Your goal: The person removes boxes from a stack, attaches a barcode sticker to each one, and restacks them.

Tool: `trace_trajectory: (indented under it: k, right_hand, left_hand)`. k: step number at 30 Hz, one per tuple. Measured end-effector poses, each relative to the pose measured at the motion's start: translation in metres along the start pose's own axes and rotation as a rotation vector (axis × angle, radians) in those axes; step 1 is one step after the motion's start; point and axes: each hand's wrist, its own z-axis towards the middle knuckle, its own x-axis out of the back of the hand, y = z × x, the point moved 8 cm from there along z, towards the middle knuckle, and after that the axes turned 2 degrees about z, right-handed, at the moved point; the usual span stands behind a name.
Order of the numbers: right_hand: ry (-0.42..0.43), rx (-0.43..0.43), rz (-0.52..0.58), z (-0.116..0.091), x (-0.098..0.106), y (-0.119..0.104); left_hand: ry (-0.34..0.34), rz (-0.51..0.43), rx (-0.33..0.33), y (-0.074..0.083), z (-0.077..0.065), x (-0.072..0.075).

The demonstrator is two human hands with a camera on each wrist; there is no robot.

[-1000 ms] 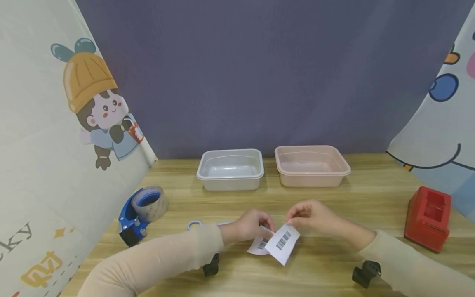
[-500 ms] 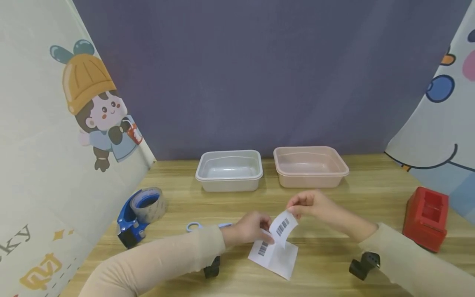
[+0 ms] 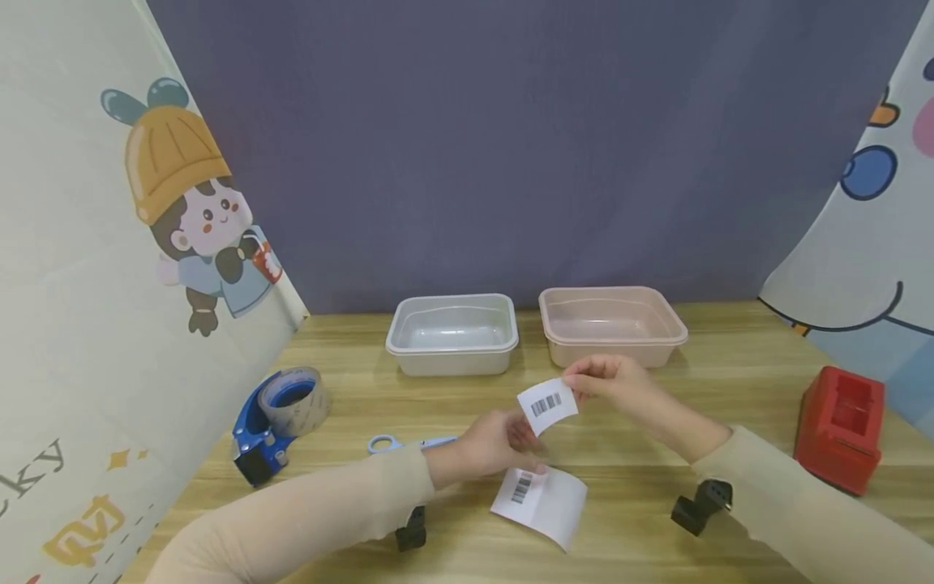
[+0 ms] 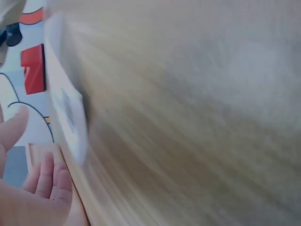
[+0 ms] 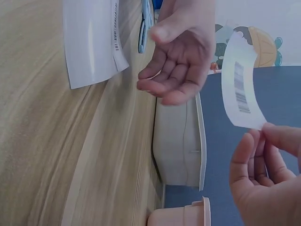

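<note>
My right hand [image 3: 616, 389] pinches a small white barcode sticker [image 3: 547, 405] by one corner. In the right wrist view that sticker [image 5: 239, 89] hangs curved from the thumb and fingertips. On the table below lies a white label sheet [image 3: 554, 507], its edges lifting slightly, with another barcode at its left. My left hand [image 3: 492, 446] hovers just above the sheet's upper left. Seen from the right wrist, the left hand [image 5: 181, 66] is loosely bent, thumb apart from the fingers, and grips nothing. The sheet [image 4: 70, 113] is blurred in the left wrist view.
Light blue scissors [image 3: 385, 444] lie left of the left hand, partly covered by it. A grey-white bin [image 3: 452, 361] and a pink bin [image 3: 609, 352] stand at the back. A blue tape gun [image 3: 255, 442] with tape sits left; a red tape dispenser [image 3: 839, 430] sits right.
The barcode sticker has come off the label sheet, rising up and away in my right hand. My left hand has let go of the sheet, which now lies flatter on the table.
</note>
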Motion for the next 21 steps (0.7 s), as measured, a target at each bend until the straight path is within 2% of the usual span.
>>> trace_trajectory:
  k: [4,9,13,17,21]
  right_hand:
    - [0.039,0.014,0.002,0.005,0.002,-0.003]
    - [0.069,0.027,0.018,0.009,0.002,-0.006]
    - [0.089,0.053,0.025,0.012,-0.001,-0.01]
    - [0.103,0.055,0.027,0.014,-0.004,-0.01]
    - [0.12,0.051,0.014,0.018,-0.005,-0.01]
  left_hand:
    - [0.07,-0.165,-0.008,0.004,-0.003,0.009]
    - [0.215,-0.365,-0.063,0.009,-0.005,0.029]
    - [0.322,-0.411,-0.123,0.011,-0.006,0.047]
    - [0.38,-0.407,-0.102,0.008,-0.007,0.058]
    - [0.422,-0.443,-0.078,0.004,-0.007,0.066]
